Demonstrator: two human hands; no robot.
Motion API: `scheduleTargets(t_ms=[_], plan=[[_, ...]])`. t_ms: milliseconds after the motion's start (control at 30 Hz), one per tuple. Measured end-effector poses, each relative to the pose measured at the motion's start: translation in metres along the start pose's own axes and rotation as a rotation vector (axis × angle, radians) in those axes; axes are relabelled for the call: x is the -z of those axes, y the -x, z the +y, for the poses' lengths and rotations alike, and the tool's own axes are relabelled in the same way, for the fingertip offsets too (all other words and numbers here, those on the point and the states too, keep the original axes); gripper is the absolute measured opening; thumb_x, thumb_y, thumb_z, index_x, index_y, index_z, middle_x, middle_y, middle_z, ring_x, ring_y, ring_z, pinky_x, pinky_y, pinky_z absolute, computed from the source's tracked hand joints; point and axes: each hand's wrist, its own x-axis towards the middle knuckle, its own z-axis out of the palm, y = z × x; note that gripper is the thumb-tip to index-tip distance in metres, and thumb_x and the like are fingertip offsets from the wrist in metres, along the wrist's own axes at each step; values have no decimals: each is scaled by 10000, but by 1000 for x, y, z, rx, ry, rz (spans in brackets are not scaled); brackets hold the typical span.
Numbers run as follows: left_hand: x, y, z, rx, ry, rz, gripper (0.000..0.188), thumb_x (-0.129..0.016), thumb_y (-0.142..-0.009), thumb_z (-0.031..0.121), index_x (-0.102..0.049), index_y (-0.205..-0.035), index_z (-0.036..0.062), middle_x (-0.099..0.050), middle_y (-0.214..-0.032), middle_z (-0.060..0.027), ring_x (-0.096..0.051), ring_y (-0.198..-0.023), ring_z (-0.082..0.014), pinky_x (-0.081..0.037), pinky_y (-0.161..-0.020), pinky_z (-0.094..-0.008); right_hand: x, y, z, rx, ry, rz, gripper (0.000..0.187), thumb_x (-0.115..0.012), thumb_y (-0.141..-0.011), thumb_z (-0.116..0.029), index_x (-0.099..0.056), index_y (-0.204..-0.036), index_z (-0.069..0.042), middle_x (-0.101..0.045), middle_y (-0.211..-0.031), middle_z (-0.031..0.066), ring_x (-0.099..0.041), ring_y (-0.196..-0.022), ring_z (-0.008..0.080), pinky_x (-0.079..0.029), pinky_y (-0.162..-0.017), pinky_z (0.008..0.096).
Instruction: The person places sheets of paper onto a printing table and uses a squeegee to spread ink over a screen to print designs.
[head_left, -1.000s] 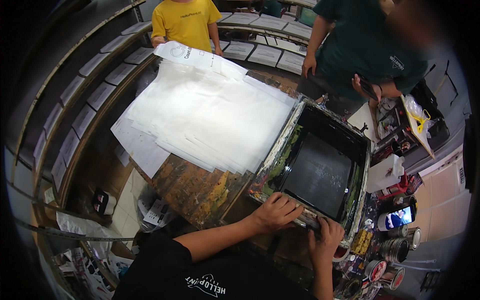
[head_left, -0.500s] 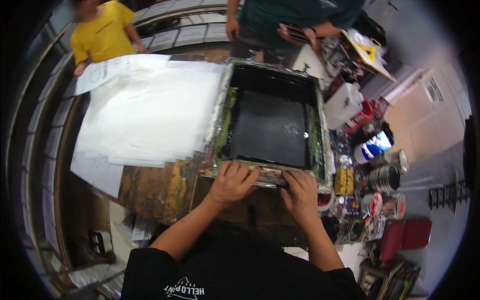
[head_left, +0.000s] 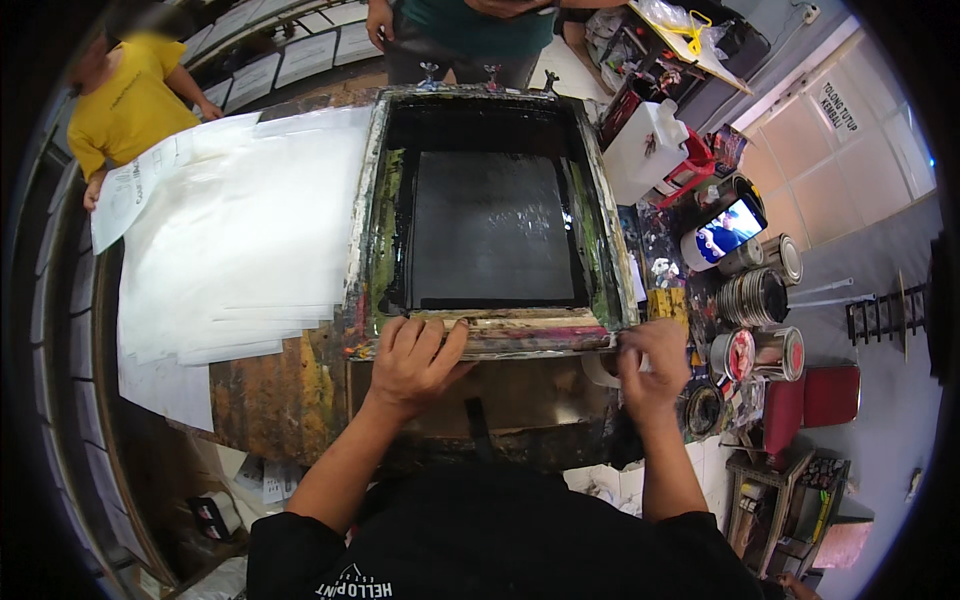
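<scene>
A screen-printing frame (head_left: 618, 250) with paint-crusted edges lies before me. Its mesh (head_left: 490, 225) is dark and coated with wet-looking black ink, with green strips along both sides. A wooden squeegee (head_left: 535, 322) rests across its near end. My left hand (head_left: 415, 362) is closed over the left end of the squeegee, the fingers curled onto it from the near side. My right hand (head_left: 655, 368) is closed at the frame's near right corner, off the squeegee; what its fingers hold is hidden. Beside that hand shows part of a white, curved object (head_left: 600, 370).
Left of the frame lies a wide stack of white sheets (head_left: 235, 235). A person in yellow (head_left: 135, 100) holds a corner sheet; another in green (head_left: 475, 40) stands behind the frame. On the right are a lit phone (head_left: 730, 230), cans (head_left: 778, 352) and a white jug (head_left: 645, 150).
My right hand has left the squeegee and moved right to the frame's corner. The left hand stays at the squeegee. The whole view has shifted, so the frame appears farther left.
</scene>
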Motion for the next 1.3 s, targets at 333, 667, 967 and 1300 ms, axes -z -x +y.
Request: scheduleTargets(t_ms=[333,667,967,1300], plan=[[-2,-2,-5,-31,21,16,536,-864,-779,402,-762,-1203,90,-631,-1002,-90,-605,-911,-280,-500,-852,-468,4,-6,23,-120,-5,116,134,-735,-830,19,-738,-947,-45,-729,-924,120,-678,-893,307,-506,-837,406],[-1,3,-4,-24,-23,-20,450,-733,-881,340,-716,-1274,124,-606,-979,-55,-602,-885,-235,-504,-863,-428,-20,-22,1,-81,-54,1,196,-765,-803,-12,-737,-993,-55,-724,-939,127,-678,-905,342,-514,-853,433],[4,6,1,8,-55,9,535,-766,-831,347,-679,-1289,85,-648,-1095,-72,-628,-980,-245,-491,-906,-422,-65,-37,-59,90,-34,-404,371,-784,-837,-185,-729,-1185,-69,-692,-1155,136,-628,-1104,355,-449,-1020,481],[-1,12,8,44,-48,95,521,-699,-904,311,-663,-1367,75,-654,-1119,-94,-639,-1004,-255,-502,-917,-436,-60,-37,-61,163,6,-481,381,-776,-840,-227,-729,-1181,-64,-703,-1153,117,-619,-1105,343,-425,-1035,489]])
